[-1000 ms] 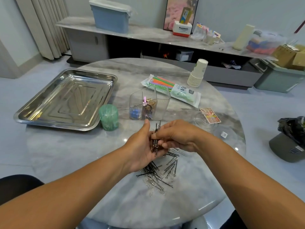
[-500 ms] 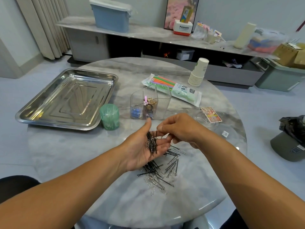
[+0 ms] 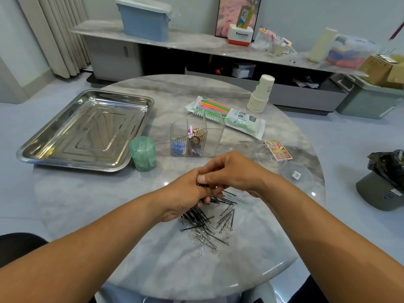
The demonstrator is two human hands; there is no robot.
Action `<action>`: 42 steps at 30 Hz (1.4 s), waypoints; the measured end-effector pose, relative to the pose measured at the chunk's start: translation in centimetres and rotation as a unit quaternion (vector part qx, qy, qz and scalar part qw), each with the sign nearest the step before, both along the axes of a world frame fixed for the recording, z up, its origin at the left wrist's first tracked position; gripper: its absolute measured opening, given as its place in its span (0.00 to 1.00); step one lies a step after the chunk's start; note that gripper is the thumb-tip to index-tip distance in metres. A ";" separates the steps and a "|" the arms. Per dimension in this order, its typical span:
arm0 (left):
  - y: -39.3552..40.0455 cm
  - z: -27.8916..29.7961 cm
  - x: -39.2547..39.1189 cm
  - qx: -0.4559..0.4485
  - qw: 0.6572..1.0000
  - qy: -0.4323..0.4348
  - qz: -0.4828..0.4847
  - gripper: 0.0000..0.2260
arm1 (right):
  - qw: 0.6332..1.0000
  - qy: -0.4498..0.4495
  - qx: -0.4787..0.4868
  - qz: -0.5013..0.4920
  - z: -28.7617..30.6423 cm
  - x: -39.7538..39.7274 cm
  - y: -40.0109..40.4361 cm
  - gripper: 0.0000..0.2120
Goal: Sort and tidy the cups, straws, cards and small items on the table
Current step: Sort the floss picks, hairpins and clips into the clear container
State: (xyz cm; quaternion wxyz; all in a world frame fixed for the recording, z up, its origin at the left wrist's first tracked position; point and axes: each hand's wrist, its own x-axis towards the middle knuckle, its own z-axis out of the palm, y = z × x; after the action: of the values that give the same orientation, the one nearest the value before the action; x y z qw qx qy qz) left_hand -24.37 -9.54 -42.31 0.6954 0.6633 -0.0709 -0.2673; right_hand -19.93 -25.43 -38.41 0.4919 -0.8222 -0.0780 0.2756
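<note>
A loose pile of black hairpins and silver paper clips point(image 3: 209, 226) lies on the marble table point(image 3: 109, 204) in front of me. My left hand point(image 3: 185, 195) is turned knuckles-up just above the pile, fingers curled round a bunch of black hairpins. My right hand point(image 3: 231, 171) meets it from the right, its thumb and fingers pinching the top of that bunch. Behind the hands stands a clear ribbed organizer point(image 3: 196, 134) holding small clips and pins.
A steel tray point(image 3: 87, 130) sits at the left, with a green cup point(image 3: 143, 153) beside it. A straw packet point(image 3: 227, 115), a stack of paper cups point(image 3: 261, 95), a card pack point(image 3: 278, 149) and clear lids point(image 3: 295, 173) lie toward the back right.
My left hand has turned from palm-up to palm-down and dropped toward the pile, closing on the hairpins. My right hand moved in over it.
</note>
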 end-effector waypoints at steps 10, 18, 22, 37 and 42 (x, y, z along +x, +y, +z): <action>0.5 -0.4 -0.1 0.039 0.998 0.053 0.007 0.09 | 0.992 0.065 0.068 -0.085 0.6 1.2 -1.7 0.04; 1.4 -0.4 0.7 -0.101 0.974 0.179 0.090 0.13 | 0.976 0.080 0.137 -0.150 2.3 2.3 -3.6 0.05; 1.5 -0.4 1.0 -0.132 0.962 0.203 0.125 0.11 | 0.974 0.103 0.138 -0.149 2.5 2.3 -4.2 0.04; 1.5 0.0 1.3 0.044 0.985 0.024 0.166 0.10 | 0.981 0.131 0.084 -0.112 2.0 2.1 -3.9 0.07; 1.7 0.2 1.6 -0.138 0.967 0.139 0.161 0.11 | 0.982 0.128 0.099 -0.097 2.0 1.9 -3.5 0.06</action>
State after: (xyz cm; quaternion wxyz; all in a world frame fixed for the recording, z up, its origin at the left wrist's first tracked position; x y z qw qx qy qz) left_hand -22.80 -7.85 -42.06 0.8169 0.5204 0.0981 -0.2285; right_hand -18.04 -28.98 -36.40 0.6009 -0.7313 0.0385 0.3203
